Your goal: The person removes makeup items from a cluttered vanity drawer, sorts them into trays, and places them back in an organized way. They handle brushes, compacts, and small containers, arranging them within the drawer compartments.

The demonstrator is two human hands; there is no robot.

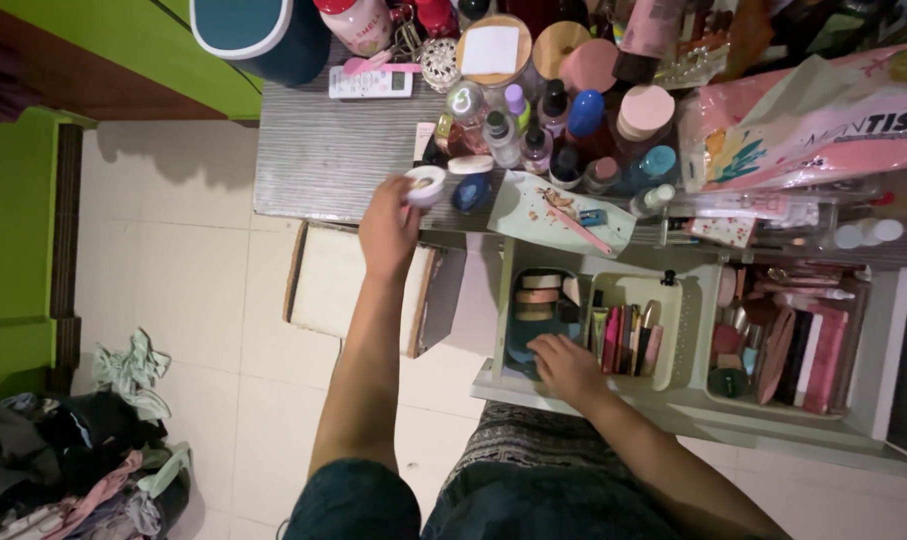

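My left hand point(388, 228) is stretched out over the near edge of the grey tabletop point(318, 160) and grips a small round white jar point(425, 184). Beside the jar stand a blue lid point(470, 192) and a flat white lid point(470, 165). My right hand point(563, 368) reaches down into the left part of an open pale green drawer point(663, 402), fingers curled among round compacts point(539, 296). Whether it holds one is hidden. A row of upright lipsticks and tubes point(625, 340) stands just right of this hand.
Many bottles and jars point(563, 115) crowd the tabletop, with a pink tissue pack point(813, 120) at the right and a pale tray point(563, 212) at the edge. A white stool point(338, 285) stands under the table. Clothes point(73, 450) lie heaped on the tiled floor at the lower left.
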